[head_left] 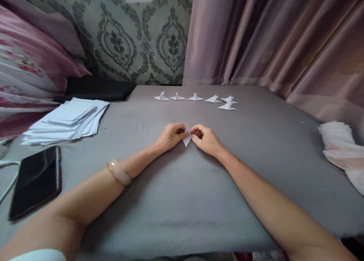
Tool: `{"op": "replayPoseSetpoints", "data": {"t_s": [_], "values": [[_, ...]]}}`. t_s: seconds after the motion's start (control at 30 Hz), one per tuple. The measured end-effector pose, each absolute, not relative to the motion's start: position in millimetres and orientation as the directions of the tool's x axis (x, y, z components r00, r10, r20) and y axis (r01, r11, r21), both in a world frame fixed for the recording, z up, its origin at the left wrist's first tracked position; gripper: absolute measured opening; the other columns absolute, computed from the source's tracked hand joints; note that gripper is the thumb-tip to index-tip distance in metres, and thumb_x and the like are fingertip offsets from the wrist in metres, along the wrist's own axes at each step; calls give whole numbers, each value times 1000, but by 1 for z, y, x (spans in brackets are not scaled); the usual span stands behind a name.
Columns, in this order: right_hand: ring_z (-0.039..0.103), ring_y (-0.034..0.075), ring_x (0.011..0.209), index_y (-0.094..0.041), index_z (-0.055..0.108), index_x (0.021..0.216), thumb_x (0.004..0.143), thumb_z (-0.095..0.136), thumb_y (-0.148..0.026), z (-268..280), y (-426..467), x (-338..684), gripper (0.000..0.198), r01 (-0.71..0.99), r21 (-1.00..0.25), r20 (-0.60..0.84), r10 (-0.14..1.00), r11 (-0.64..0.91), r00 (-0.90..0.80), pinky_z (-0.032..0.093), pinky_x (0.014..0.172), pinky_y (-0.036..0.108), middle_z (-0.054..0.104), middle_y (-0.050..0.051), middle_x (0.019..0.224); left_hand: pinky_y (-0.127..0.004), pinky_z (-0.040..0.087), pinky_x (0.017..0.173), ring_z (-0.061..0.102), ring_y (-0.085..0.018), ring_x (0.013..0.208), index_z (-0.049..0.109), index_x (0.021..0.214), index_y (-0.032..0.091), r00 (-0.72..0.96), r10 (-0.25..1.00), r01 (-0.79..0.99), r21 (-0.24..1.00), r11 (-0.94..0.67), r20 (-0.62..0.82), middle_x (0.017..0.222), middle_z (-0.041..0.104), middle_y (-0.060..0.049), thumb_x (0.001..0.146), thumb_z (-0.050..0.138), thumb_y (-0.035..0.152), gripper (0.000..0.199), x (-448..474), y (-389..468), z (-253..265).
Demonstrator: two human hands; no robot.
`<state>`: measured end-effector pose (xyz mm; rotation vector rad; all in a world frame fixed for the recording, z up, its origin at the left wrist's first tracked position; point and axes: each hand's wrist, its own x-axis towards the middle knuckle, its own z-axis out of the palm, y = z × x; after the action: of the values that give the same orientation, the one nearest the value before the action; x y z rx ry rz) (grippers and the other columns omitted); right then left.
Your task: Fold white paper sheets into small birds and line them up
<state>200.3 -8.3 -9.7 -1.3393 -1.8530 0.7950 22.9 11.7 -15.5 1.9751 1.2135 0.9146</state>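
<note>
A small folded piece of white paper (186,141) is held between my two hands over the middle of the table, one pointed end facing toward me. My left hand (173,136) pinches it from the left with thumb and fingers. On the other side, my right hand (207,139) has its thumb and fingertips closed on the paper's right edge. The fingertips partly hide the upper folds. Beyond my hands, several folded white paper figures with pointed wings (195,97) stand in a row.
At the left lie a stack of white paper sheets (68,120), a dark tablet (36,181) with a white cable (11,179), and a black folded item (99,89). A whitish crumpled cloth or bag (338,143) is at the right. Curtains (256,33) border the grey-covered table (182,215).
</note>
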Motion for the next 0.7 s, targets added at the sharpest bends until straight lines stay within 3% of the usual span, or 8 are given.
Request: {"op": "replayPoseSetpoints", "data": {"t_s": [0.23,0.43,0.7], "values": [[56,12,61,-18,64,80,76,55,-27,-5,-7,194,13,497,-832,188,968,246,-165,43,65,27,66,1,76,-20,32,56,44,-9,59,68,77,14,332,910,568,717,-404,250,61,54,3,80,58,24,15,27,8,-12],[57,15,67,-17,65,72,81,55,-44,-2,-2,188,30,495,-842,184,977,215,-111,43,65,27,66,3,70,-20,32,57,47,-9,59,66,72,14,356,892,600,663,-448,280,62,57,2,83,56,21,16,27,8,-12],[56,14,62,-16,66,71,81,55,-40,0,-1,191,28,476,-863,133,985,171,-114,43,63,26,65,3,67,-21,35,58,51,-11,61,68,76,15,421,854,623,586,-517,305,66,61,0,84,53,20,18,24,10,-12]]}}
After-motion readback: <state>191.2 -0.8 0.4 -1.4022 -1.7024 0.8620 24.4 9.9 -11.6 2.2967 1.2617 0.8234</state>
